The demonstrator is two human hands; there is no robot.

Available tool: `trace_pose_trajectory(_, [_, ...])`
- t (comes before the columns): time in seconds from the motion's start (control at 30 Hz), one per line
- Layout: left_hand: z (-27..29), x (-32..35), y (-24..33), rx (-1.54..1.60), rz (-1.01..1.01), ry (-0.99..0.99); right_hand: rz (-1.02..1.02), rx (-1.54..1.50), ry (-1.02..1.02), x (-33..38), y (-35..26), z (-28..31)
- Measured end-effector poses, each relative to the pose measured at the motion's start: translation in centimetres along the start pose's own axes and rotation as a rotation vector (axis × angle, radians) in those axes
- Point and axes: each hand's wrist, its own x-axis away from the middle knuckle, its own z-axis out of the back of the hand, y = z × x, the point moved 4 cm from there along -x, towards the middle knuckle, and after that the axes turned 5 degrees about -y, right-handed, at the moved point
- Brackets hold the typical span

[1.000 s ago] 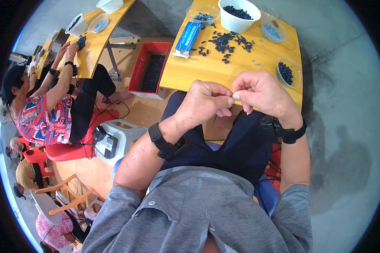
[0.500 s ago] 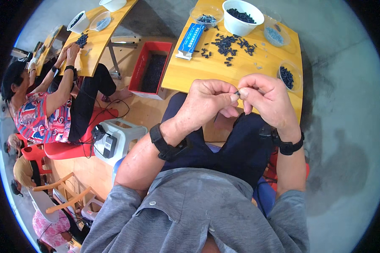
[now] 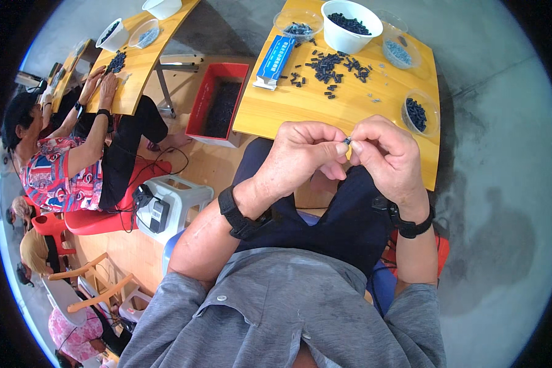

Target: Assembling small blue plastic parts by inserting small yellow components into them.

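Observation:
Pinched between both hands, just off the table's near edge, is a tiny dark part (image 3: pixel 348 140), mostly covered by fingertips. My left hand (image 3: pixel 303 152) grips it with thumb and forefinger. On its other side my right hand (image 3: pixel 391 158) closes the same way. Beyond them, short black cylindrical pieces (image 3: pixel 325 67) lie loose in a pile on the yellow wooden table (image 3: pixel 260 113). A clear tub (image 3: pixel 436 118) of black pieces stands nearest my right hand.
Further back are a white bowl (image 3: pixel 343 43) of black pieces, a clear tub of small grey-blue bits (image 3: pixel 398 54), a clear dish (image 3: pixel 278 23) and a blue box (image 3: pixel 276 58). Left are a red crate (image 3: pixel 242 73), a white stool (image 3: pixel 193 194) and a co-worker (image 3: pixel 61 162) at another table.
My right hand has shifted slightly left and down, its fingers more curled together, and the dark part shows a little more. The co-worker's hands have come apart and lowered toward their table.

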Motion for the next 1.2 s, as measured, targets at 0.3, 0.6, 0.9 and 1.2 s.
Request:
trace_pose_trajectory(0.3, [0.2, -0.5, -0.4, 0.011, 0.009, -0.005, 0.013, 0.074, -0.019, -0.3, 0.3, 0.0])
trace_pose_trajectory(0.6, [1.3, -1.1, -2.3, -0.067, 0.087, 0.025, -0.023, 0.103, -0.124, 0.2, 3.1, -1.0])
trace_pose_trajectory(0.9, [2.2, -2.8, -4.5, -0.031, 0.136, -0.002, -0.417, 0.228, 0.008, -3.3, 13.4, 3.0])
trace_pose_trajectory(1.2, [4.5, -3.1, -6.1, 0.023, 0.16, 0.127, -0.385, 0.867, 0.158, -9.9, 20.6, 7.6])
